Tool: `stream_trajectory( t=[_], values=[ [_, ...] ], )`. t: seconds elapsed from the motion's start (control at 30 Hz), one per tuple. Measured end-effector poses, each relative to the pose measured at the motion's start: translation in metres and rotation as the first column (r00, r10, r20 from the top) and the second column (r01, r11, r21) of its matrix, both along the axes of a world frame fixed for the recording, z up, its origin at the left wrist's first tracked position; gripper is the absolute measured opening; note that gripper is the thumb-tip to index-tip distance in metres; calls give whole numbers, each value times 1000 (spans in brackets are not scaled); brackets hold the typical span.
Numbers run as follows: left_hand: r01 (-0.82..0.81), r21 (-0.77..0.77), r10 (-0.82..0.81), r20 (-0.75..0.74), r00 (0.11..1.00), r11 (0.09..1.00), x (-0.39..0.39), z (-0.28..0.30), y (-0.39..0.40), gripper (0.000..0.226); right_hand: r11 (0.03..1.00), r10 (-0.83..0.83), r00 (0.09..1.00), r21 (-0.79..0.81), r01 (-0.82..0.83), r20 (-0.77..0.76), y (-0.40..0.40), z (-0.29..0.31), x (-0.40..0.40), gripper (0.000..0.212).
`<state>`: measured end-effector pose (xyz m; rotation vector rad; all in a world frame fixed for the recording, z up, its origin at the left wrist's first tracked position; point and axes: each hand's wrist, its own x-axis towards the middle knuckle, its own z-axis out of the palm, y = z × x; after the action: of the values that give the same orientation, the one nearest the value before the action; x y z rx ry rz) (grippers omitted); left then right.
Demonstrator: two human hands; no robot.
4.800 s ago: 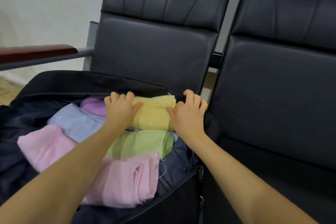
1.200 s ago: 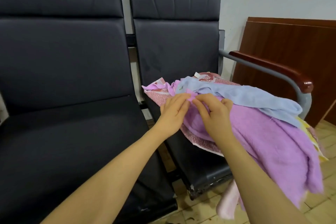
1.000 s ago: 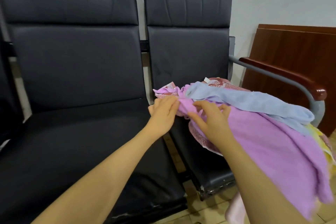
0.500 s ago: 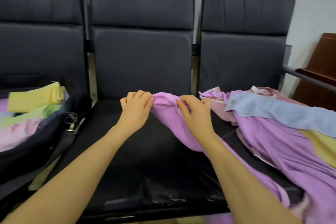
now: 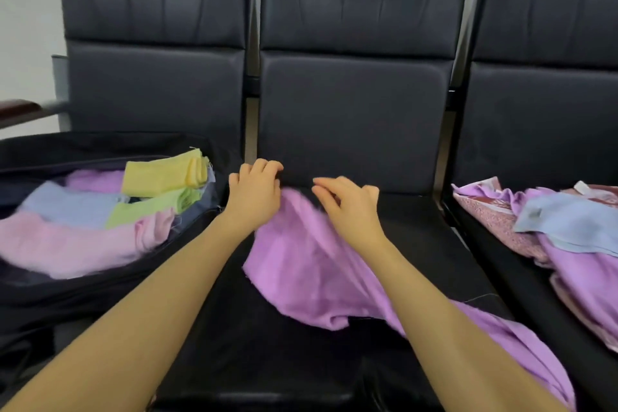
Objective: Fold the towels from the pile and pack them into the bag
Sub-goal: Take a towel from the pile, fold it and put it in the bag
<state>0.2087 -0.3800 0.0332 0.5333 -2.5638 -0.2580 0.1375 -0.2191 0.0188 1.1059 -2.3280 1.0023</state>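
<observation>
Your left hand [image 5: 255,199] pinches the soft purple terry towel [image 5: 311,264] lying rumpled on the black padded middle seat [image 5: 418,244]; your right hand [image 5: 351,207] hovers loose-fingered. Spread corners flat before folding.

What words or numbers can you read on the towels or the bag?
None can be read.
The white tag on the pile of towels at the right is too small and blurred to show any writing.
The bag, the folded towels inside it and the purple towel show no lettering.
</observation>
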Motion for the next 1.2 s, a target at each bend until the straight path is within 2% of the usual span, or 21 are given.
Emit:
stream_trajectory(
  t=[0.1,0.17,0.23,0.27,0.33,0.43,0.5,0.53,0.63,0.73,0.87,0.97,1.03,1.07,1.13,1.2],
  values=[
    [33,63,-39,95,995,997,12,-25,19,38,987,45,991,147,-64,130,14,-26,0,25],
    [83,-17,-77,223,972,996,20,-45,41,38,946,38,980,309,-98,197,31,-44,-2,26],
    [205,-124,-143,383,912,971,29,-61,65,46,854,26,986,508,-109,167,56,-59,-5,27],
    [293,-117,-209,463,861,949,33,-68,75,45,791,39,988,599,-122,149,70,-64,-7,27],
    [453,-3,-369,573,731,892,40,-80,95,45,668,66,981,722,-181,185,97,-69,-10,30],
    [507,120,-458,638,619,853,44,-93,114,52,527,35,951,803,-279,307,122,-77,-12,44],
    [500,129,-443,682,582,856,40,-101,117,53,443,23,952,850,-284,306,127,-87,-8,50],
    [496,121,-428,700,572,860,37,-104,116,53,431,20,957,861,-270,290,127,-94,-6,51],
    [493,58,-372,733,570,868,24,-108,103,51,482,-15,960,843,-239,280,115,-107,-5,53],
    [490,-77,-265,763,590,869,9,-110,81,50,560,-68,937,790,-249,343,89,-117,-9,53],
    [470,-215,-173,738,652,856,-7,-113,50,49,653,-119,908,720,-233,402,52,-125,-12,57],
    [436,-247,-166,679,715,865,-8,-116,40,49,726,-104,907,654,-211,409,44,-121,-13,71],
    [402,-258,-191,581,791,879,-4,-118,39,47,789,-55,963,602,-120,263,47,-118,-11,74],
    [388,-274,-217,494,842,880,0,-118,39,45,814,-28,984,576,-78,173,49,-116,-9,67],
    [359,-342,-268,285,920,869,5,-120,40,36,828,28,997,558,-62,69,52,-114,-5,45],
    [351,-361,-328,126,936,864,9,-128,40,26,853,55,997,517,-74,52,54,-112,-3,18]
  ],
)
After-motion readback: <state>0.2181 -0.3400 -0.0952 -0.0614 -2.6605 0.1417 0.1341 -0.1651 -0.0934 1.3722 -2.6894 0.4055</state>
